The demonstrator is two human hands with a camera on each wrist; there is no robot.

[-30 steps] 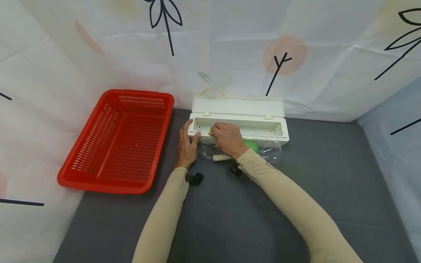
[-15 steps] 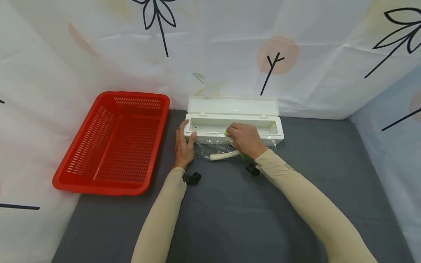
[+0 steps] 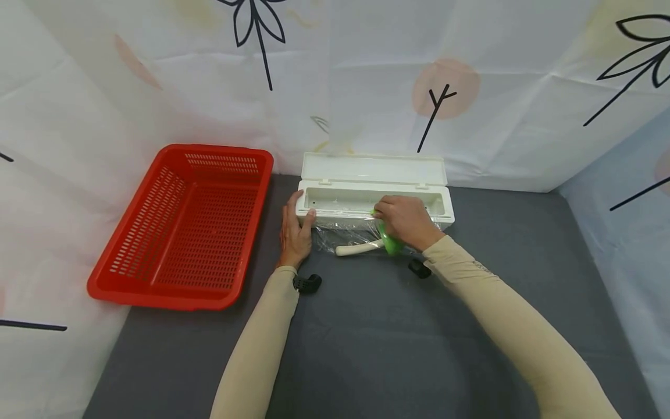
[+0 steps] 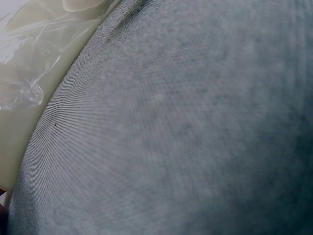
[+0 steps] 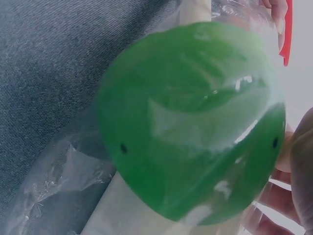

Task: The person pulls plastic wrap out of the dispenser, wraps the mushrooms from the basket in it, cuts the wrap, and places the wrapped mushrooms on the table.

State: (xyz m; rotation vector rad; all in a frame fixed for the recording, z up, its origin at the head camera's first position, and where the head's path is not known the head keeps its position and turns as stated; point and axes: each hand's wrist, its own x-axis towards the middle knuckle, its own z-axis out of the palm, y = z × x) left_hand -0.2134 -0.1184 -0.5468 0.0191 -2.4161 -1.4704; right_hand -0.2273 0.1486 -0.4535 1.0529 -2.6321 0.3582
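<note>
**Left hand (image 3: 296, 230) steadies white box (image 3: 361, 187) as right hand (image 3: 408, 221) pinches bright green tab (image 3: 374, 213)**

Head view: On a dark grey counter (image 3: 345, 361), the long white box sits against a patterned cloth backdrop (image 3: 366, 87), its hinged lid (image 3: 374, 170) swung back. The person's left hand grips the box's left end, thumb at the front, fingers along the side. The right hand, fingers curled, pinches the green tab at the front edge, right of centre. Clear film (image 3: 337, 237) hangs down the front onto the counter, where a cream handle (image 3: 358, 249) lies, a rounded green head (image 3: 391, 240) at its right end, partly below the right hand. Well to the left stands a red slotted basket (image 3: 245, 256).

Left wrist view: Grey ribbed cloth (image 4: 171, 122) fills most of the frame. Crinkled film lies over a pale surface (image 4: 12, 147) at left; the left hand's hold cannot be told from here.

Right wrist view: The green head looms large, glossy, with two dark marks and film around it. The handle rises behind its top edge. Right-hand fingers (image 5: 281, 200) show at right, partly through the film; their grip cannot be told here.
</note>
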